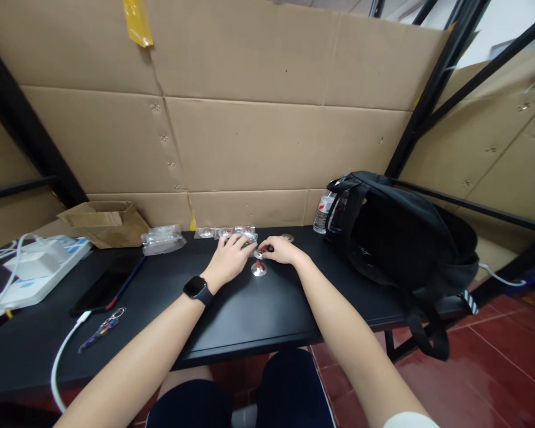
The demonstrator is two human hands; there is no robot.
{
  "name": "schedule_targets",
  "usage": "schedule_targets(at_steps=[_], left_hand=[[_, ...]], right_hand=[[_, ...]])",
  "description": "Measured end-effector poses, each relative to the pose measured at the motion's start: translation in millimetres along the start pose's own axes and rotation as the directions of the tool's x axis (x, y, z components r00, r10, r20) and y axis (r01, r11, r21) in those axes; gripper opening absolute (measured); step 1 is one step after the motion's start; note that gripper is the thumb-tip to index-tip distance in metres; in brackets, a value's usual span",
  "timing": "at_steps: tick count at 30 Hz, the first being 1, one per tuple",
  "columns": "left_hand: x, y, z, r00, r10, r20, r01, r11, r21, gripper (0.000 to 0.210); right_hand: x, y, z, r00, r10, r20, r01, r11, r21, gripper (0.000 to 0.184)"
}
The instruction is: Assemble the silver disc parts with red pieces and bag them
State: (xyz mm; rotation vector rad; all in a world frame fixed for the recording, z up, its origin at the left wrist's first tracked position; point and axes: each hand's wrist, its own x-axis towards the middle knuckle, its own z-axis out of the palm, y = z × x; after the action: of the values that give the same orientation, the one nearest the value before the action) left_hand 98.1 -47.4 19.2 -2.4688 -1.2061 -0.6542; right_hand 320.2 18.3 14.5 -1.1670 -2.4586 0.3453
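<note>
On the black tabletop my right hand (279,249) has its fingers pinched round a small shiny silver disc (259,254), shaped like a little cymbal with a red centre. Just below it lies another such disc (258,270), domed, with a red bit on top. My left hand (233,257), a dark watch on its wrist, is spread low beside the held disc; its fingertips reach over clear plastic packets. Several of these packets (205,232) form a row at the back edge and hold similar discs. A further disc (288,237) sits behind my right hand, partly hidden.
At right stand an open black backpack (401,238) and a water bottle (323,213). To the left are clear plastic bags (163,239), a brown paper bag (107,223), a phone (107,284) on a white cable, a keychain (101,330) and a power strip (40,273). Cardboard (249,148) walls the back.
</note>
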Motion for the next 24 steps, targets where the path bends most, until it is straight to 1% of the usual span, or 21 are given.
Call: schedule_targets(at_steps=[2,3,4,6,8,12,15,18,21,23,24], left_hand=[[-2.9,4.5,0.7,0.991,0.128,0.041,-0.128,0.992,-0.002,0.046],[-4.3,6.1,0.8,0.981,0.183,0.061,-0.183,0.983,-0.005,0.045],[-5.3,7.4,1.0,0.971,0.225,0.075,-0.225,0.974,-0.008,0.041],[-6.0,9.6,2.0,0.960,0.267,0.088,-0.267,0.964,-0.014,0.030],[-5.1,10.8,3.9,0.959,0.269,0.090,-0.268,0.963,-0.018,0.024],[-2.8,10.7,6.9,0.968,0.232,0.098,-0.230,0.973,-0.033,0.025],[-2.2,12.4,7.7,0.973,0.212,0.092,-0.205,0.976,-0.076,0.024],[-1.3,16.0,9.5,0.971,0.216,0.099,-0.204,0.971,-0.121,0.023],[-0.5,17.1,11.9,0.971,0.212,0.107,-0.198,0.972,-0.128,0.022],[-0.5,14.7,11.2,0.980,0.175,0.097,-0.164,0.980,-0.108,0.022],[-0.7,12.6,9.4,0.987,0.138,0.080,-0.130,0.987,-0.093,0.022]], right_hand=[[-0.4,0.0,-0.8,0.999,0.025,0.025,-0.025,1.000,-0.019,0.020],[-0.7,-0.5,-1.2,0.998,0.047,0.033,-0.046,0.998,-0.030,0.019],[-1.0,-1.3,-1.6,0.997,0.073,0.034,-0.071,0.996,-0.045,0.018],[-1.6,-3.8,-2.4,0.991,0.128,0.025,-0.125,0.988,-0.088,0.018],[-2.0,-7.1,-3.5,0.983,0.184,0.013,-0.180,0.974,-0.137,0.017],[-2.9,-12.5,-6.5,0.968,0.249,0.018,-0.241,0.951,-0.193,0.014],[-4.6,-15.2,-8.6,0.968,0.249,0.021,-0.239,0.946,-0.217,0.014],[-6.3,-17.7,-10.2,0.968,0.249,0.026,-0.237,0.943,-0.233,0.014],[-7.4,-19.9,-12.0,0.967,0.252,0.032,-0.236,0.939,-0.248,0.013],[-7.9,-21.0,-12.8,0.968,0.249,0.030,-0.233,0.937,-0.261,0.013],[-8.2,-21.3,-12.8,0.971,0.238,0.021,-0.224,0.937,-0.269,0.014]])
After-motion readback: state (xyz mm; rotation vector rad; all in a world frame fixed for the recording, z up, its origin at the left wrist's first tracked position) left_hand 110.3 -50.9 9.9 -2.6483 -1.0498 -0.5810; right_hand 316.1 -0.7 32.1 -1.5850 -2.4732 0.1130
